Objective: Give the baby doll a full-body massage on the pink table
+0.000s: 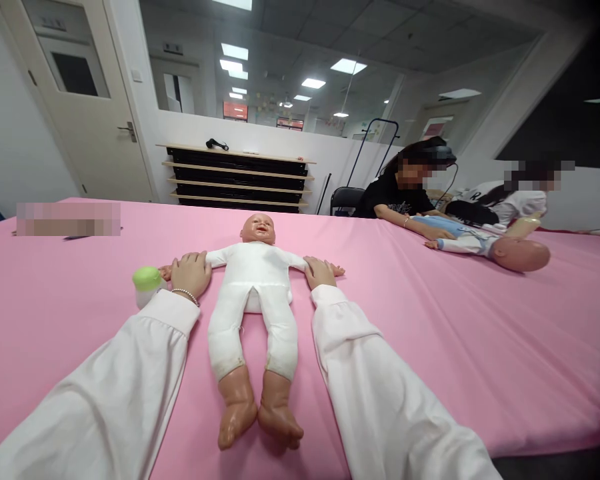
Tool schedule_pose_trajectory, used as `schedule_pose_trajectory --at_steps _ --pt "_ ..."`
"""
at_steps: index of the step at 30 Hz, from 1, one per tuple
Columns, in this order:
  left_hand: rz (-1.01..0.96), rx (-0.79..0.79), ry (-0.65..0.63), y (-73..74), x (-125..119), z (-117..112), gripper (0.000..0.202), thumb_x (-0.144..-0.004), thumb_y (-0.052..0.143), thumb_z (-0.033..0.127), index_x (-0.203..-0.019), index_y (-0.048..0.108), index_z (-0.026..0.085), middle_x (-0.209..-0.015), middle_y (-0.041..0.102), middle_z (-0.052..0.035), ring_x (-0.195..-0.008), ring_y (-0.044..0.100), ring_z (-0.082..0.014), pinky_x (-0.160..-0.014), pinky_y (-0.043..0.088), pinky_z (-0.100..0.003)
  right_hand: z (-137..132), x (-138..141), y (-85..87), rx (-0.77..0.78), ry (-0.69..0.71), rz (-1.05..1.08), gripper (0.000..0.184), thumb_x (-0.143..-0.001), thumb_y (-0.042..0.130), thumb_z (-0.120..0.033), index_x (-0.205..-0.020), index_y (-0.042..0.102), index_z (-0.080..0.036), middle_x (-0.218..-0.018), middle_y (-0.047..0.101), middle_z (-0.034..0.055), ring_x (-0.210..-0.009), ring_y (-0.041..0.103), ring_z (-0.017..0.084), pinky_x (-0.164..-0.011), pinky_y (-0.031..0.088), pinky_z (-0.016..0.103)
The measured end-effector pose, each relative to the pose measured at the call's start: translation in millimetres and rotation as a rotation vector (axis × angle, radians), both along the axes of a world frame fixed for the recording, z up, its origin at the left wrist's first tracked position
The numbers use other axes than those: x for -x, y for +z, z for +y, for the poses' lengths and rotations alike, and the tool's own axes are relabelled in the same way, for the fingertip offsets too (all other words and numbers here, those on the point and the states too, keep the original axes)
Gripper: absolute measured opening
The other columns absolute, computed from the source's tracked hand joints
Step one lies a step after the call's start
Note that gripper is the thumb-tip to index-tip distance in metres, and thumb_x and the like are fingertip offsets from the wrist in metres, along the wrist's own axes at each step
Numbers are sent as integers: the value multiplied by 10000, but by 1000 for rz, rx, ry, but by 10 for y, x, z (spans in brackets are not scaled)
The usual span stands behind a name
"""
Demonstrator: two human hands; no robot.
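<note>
A baby doll (254, 293) in a white bodysuit lies on its back on the pink tabletop (430, 333), head away from me, arms spread. My left hand (191, 272) rests flat over the doll's right arm, fingers stretched out, a bead bracelet at the wrist. My right hand (320, 272) lies flat on the doll's other arm, fingers together and extended. Both of my arms wear white sleeves. A small bottle with a green cap (147, 285) stands just left of my left hand.
At the far right, two other people lean over a second doll (490, 245) in blue clothes on the same table. A dark chair (345, 199) stands behind the table. A low black-and-wood shelf (237, 177) and a white door (83, 100) are on the back wall.
</note>
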State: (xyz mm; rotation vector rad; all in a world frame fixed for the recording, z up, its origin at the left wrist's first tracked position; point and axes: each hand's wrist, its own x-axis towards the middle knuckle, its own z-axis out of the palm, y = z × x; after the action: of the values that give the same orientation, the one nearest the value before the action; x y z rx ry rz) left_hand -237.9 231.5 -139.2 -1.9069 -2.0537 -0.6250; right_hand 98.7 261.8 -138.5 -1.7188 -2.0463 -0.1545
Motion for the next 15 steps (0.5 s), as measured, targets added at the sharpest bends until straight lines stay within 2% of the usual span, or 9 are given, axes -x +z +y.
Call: schedule_pose_trajectory --at_steps 3,5,15 --pt "-2 9 -16 12 -38 -23 419 -851 349 267 -1199 539 134 -1142 600 -161 -1083 507 -298 -934 315 -480 6 25 -15 10 -25 12 368 -901 347 -228 -1214 536 -187 -1299 531 87 -1215 441 229 -1072 233 449" --pt "-17 14 -12 10 -49 -18 416 -845 352 252 -1200 539 142 -1151 598 -153 -1089 500 -296 -939 308 -475 16 33 -26 27 -35 15 385 -881 351 -196 -1224 525 -172 -1309 528 76 -1228 437 224 -1079 222 449" --pt "-79 20 -14 9 -47 1 403 -848 355 255 -1183 548 143 -1146 592 -152 -1075 485 -301 -927 298 -471 29 31 -23 8 -44 -29 391 -855 374 -190 -1210 536 -167 -1288 546 85 -1208 470 232 -1075 243 471"
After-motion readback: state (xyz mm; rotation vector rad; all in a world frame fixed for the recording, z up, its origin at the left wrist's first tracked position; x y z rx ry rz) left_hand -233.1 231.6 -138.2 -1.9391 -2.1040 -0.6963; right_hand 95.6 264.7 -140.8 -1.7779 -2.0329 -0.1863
